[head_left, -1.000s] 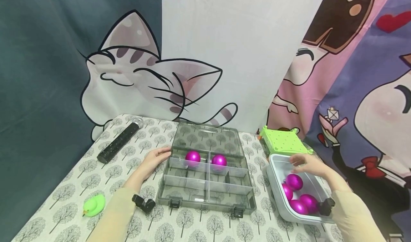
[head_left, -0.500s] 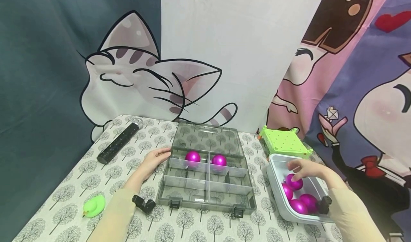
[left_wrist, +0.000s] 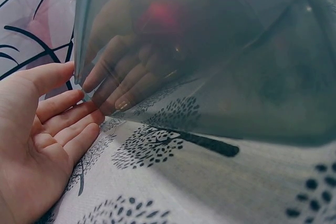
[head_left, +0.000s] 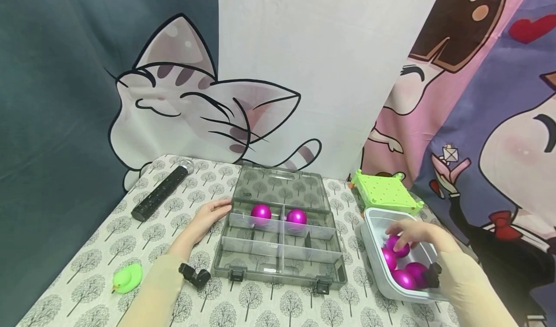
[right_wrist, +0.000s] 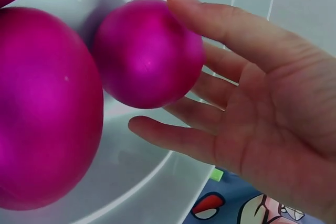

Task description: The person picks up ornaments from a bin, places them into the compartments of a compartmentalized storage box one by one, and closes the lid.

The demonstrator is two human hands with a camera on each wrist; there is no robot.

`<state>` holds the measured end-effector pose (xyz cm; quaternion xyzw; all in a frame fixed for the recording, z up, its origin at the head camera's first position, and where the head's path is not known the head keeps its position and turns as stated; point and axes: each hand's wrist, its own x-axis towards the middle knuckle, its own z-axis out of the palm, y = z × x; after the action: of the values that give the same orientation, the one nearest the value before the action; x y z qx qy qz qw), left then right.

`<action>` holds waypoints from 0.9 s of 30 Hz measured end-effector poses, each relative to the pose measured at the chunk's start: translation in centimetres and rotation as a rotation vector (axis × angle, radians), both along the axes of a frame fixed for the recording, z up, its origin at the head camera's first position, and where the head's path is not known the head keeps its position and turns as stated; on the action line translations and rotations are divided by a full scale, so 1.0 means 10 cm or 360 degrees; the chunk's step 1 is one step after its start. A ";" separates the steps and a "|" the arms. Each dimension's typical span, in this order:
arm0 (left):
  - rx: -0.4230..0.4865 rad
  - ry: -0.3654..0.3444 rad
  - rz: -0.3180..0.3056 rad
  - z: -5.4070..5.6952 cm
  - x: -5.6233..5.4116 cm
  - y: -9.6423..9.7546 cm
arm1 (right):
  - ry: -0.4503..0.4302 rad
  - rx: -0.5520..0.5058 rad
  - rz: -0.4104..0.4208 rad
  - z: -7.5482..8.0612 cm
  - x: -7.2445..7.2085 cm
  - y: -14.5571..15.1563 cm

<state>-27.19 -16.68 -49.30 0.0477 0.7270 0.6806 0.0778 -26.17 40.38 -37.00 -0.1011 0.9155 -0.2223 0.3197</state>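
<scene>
My right hand (head_left: 414,233) reaches into a pale grey-blue plastic tub (head_left: 372,264). In the right wrist view its thumb lies against the top of a magenta Christmas bauble (right_wrist: 149,56), with fingers curved behind it. Several more baubles (head_left: 404,279) rest around it in the tub. My left hand (head_left: 208,221) lies on the cloth, fingertips touching the left wall of a smoky clear compartment box (head_left: 249,264). In the left wrist view its loosely bent fingers (left_wrist: 68,111) meet the box corner. Two baubles sit in the box's back compartments, a left one (head_left: 261,214) and a right one (head_left: 297,217).
The box lid (head_left: 282,187) lies folded back behind it. A black microphone-like stick (head_left: 160,192) lies at the back left, and a green toy duck (head_left: 127,278) at the front left. Behind the tub stands a lime-green perforated rack (head_left: 384,190). Printed curtains hang behind the table.
My right hand has lowered into the tub and closed in around the rearmost bauble. My left hand and the box have stayed in place.
</scene>
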 end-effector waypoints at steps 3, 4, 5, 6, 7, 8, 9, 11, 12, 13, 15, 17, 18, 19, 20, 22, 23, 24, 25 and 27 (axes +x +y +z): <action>-0.0003 0.0060 -0.0011 0.00 0.02 -0.01 | -0.0033 0.0031 -0.0036 -0.03 0.00 0.01; -0.0007 0.0092 -0.0011 0.00 0.03 -0.01 | -0.0042 0.0035 -0.0052 -0.04 0.00 0.01; -0.0014 0.0109 -0.0013 0.01 0.03 -0.01 | -0.0047 0.0036 -0.0053 -0.05 0.00 0.02; -0.0020 0.0122 -0.0016 0.01 0.04 -0.01 | -0.0052 0.0033 -0.0071 -0.05 0.01 0.02; -0.0026 0.0128 -0.0019 0.01 0.04 -0.01 | -0.0054 0.0031 -0.0083 -0.06 0.01 0.02; -0.0021 0.0115 -0.0018 0.01 0.04 -0.01 | -0.0053 0.0033 -0.0083 -0.06 0.02 0.02; -0.0024 0.0108 -0.0022 0.02 0.04 0.00 | -0.0055 0.0033 -0.0066 -0.06 0.02 0.02; -0.0024 0.0058 -0.0016 0.02 0.03 0.00 | -0.0062 0.0037 -0.0067 -0.06 0.02 0.02; -0.0024 0.0040 -0.0013 0.02 0.02 0.01 | -0.0070 0.0038 -0.0073 -0.06 0.03 0.02; -0.0032 0.0025 -0.0011 0.02 0.02 0.01 | -0.0072 0.0041 -0.0071 -0.06 0.03 0.03; -0.0034 -0.0004 -0.0003 0.02 0.00 0.01 | -0.0076 0.0034 -0.0053 -0.06 0.03 0.04; -0.0041 -0.0010 -0.0005 0.03 0.00 0.02 | -0.0074 0.0023 -0.0064 -0.05 0.03 0.04; -0.0044 -0.0015 -0.0002 0.03 0.00 0.02 | -0.0068 0.0013 -0.0048 -0.04 0.02 0.05; -0.0042 -0.0017 -0.0002 0.04 0.00 0.02 | -0.0065 0.0007 -0.0047 -0.03 0.02 0.05; -0.0038 -0.0020 -0.0004 0.05 0.00 0.02 | -0.0062 -0.0001 -0.0036 -0.02 0.02 0.05; -0.0043 -0.0015 -0.0010 0.05 0.00 0.02 | -0.0057 -0.0002 -0.0035 0.00 0.01 0.05; -0.0038 -0.0023 0.0000 0.05 0.00 0.02 | -0.0054 -0.0002 -0.0050 0.00 0.01 0.05; -0.0037 -0.0025 0.0001 0.05 0.00 0.01 | -0.0052 -0.0003 -0.0048 0.01 0.00 0.05; -0.0037 -0.0028 0.0003 0.04 0.00 0.01 | -0.0048 -0.0001 -0.0050 0.02 -0.01 0.04; -0.0047 -0.0032 0.0010 0.03 0.00 0.01 | -0.0035 -0.0006 -0.0036 0.03 -0.02 0.04</action>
<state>-27.19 -16.60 -48.99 0.0375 0.7362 0.6705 0.0837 -26.34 40.73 -36.68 -0.0888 0.9127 -0.2287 0.3269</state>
